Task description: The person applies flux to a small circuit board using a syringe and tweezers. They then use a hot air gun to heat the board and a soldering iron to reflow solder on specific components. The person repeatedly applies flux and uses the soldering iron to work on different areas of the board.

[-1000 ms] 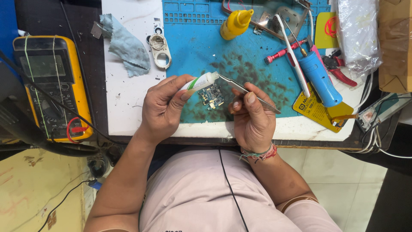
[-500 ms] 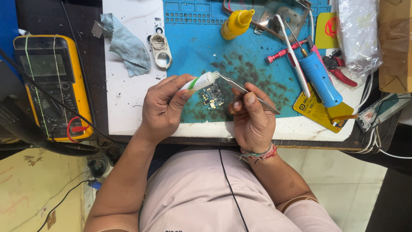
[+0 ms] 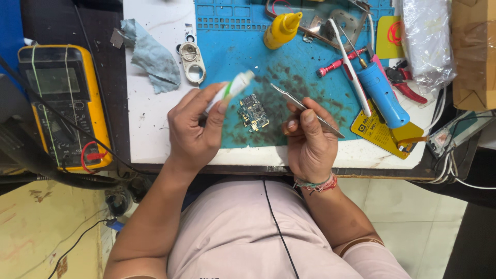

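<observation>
The circuit board [image 3: 253,112] lies on the mat between both hands.

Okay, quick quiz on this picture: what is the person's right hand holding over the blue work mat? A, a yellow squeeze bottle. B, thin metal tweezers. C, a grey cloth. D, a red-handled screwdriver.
B: the right hand grips thin metal tweezers over the blue work mat, their tip pointing toward the small green circuit board, while the left hand holds a small white and green tube.
</observation>
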